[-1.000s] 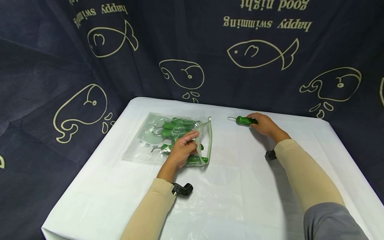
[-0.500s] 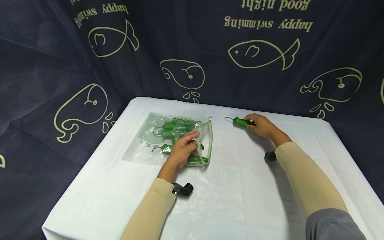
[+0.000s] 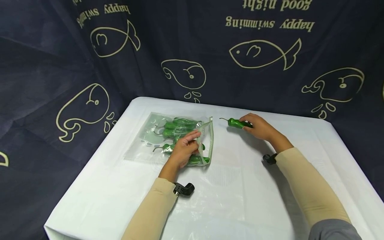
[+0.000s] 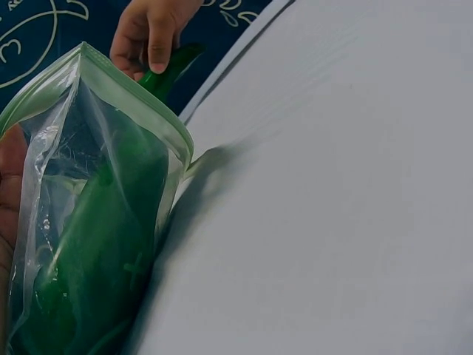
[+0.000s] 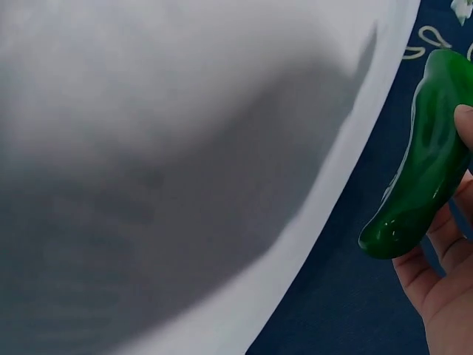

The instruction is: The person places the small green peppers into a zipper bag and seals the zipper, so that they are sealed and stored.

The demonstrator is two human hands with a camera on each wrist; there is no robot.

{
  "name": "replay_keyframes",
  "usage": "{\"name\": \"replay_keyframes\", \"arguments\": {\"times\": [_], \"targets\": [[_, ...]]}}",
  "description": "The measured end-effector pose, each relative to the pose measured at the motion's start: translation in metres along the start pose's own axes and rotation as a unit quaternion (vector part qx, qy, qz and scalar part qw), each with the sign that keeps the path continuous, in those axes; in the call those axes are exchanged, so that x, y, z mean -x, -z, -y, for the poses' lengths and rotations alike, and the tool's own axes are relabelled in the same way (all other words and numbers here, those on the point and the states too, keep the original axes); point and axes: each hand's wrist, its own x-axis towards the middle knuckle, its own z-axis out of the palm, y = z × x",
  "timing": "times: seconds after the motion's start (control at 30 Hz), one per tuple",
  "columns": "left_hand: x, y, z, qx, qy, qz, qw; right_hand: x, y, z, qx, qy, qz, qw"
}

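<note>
A clear zip bag (image 3: 141,148) with a pale green zip edge lies on the left half of the table, and several green peppers (image 3: 171,125) show through its film. Over the bag's mouth, my left hand (image 3: 183,150) pinches the upper edge and lifts it, so the mouth gapes to the right. In the left wrist view a pepper (image 4: 96,251) fills the inside of the bag. My right hand (image 3: 257,127) holds another green pepper (image 3: 235,123), its thin stem pointing left at the bag. The right wrist view shows this pepper (image 5: 425,163) between thumb and fingers, above the table.
A white cloth covers the table (image 3: 264,206). Behind it and to the left hangs a dark blue curtain (image 3: 216,83) with fish and whale drawings. A black wrist camera (image 3: 183,189) sits on the left wrist, another camera (image 3: 269,159) on the right.
My right hand has moved a little to the left with the pepper, nearer the bag's mouth. The left hand and the bag have stayed in place.
</note>
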Motion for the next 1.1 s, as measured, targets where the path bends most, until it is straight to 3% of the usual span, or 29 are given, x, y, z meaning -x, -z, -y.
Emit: {"name": "replay_keyframes", "arguments": {"times": [0.63,0.9,1.1], "targets": [[0.001,-0.003,-0.001,0.009,-0.006,-0.002,0.9999,0.022,-0.009,0.042,0.015,0.076,-0.018,0.997],[0.001,-0.003,-0.002,0.014,-0.005,-0.010,0.9998,0.031,-0.013,0.056,0.003,0.119,-0.017,0.993],[0.001,-0.004,-0.003,0.005,0.001,-0.010,0.9999,0.035,-0.021,0.063,-0.006,0.128,-0.011,0.992]]}}
